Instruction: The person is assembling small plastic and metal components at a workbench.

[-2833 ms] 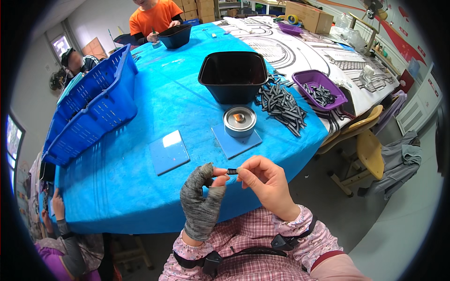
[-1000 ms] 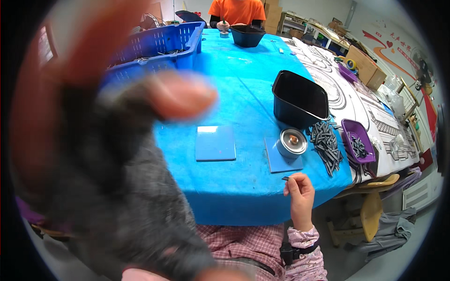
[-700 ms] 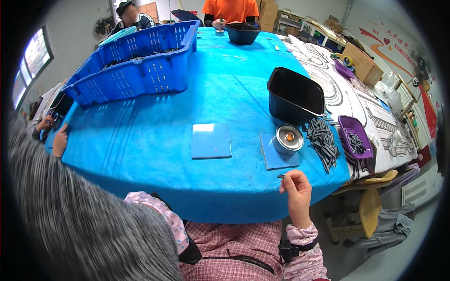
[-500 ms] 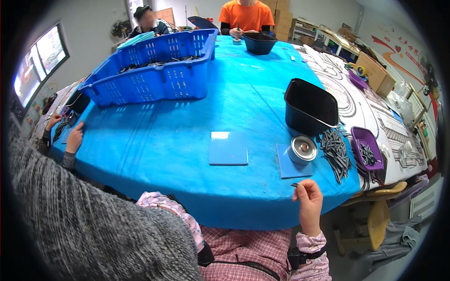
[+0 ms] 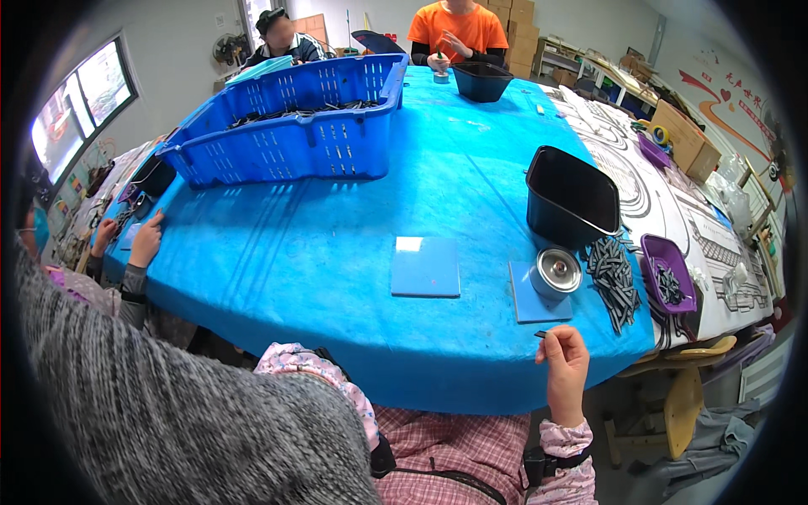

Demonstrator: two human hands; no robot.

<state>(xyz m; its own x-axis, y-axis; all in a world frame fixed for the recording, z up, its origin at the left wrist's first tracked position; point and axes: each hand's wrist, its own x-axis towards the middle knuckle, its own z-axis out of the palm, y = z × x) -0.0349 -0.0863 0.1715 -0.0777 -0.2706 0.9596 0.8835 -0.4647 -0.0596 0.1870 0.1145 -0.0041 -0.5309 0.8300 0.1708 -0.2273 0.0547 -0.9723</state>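
My right hand (image 5: 564, 358) is closed in a pinch at the table's near edge, holding a small dark strip (image 5: 540, 334) between thumb and fingers. Just beyond it, a round metal tin (image 5: 557, 271) stands on a blue square tile (image 5: 523, 310). To the tin's right lies a pile of grey strips (image 5: 614, 282). A second blue tile (image 5: 426, 267) lies on the table to the left. My left sleeve, pink and patterned (image 5: 313, 370), shows beside a grey knitted garment (image 5: 194, 404) that fills the lower left; the left hand itself is hidden.
Behind the tin stands a black bin (image 5: 572, 195); a purple basket (image 5: 686, 305) holding strips is at right. A large blue crate (image 5: 278, 160) of dark pieces occupies the far left. Across the table are a person in orange (image 5: 459, 34) and another in a cap; someone's hands (image 5: 145, 240) work at left.
The whole scene has shifted slightly right in the picture. My right hand keeps its pinch on the strip. The person in orange has lifted one hand.
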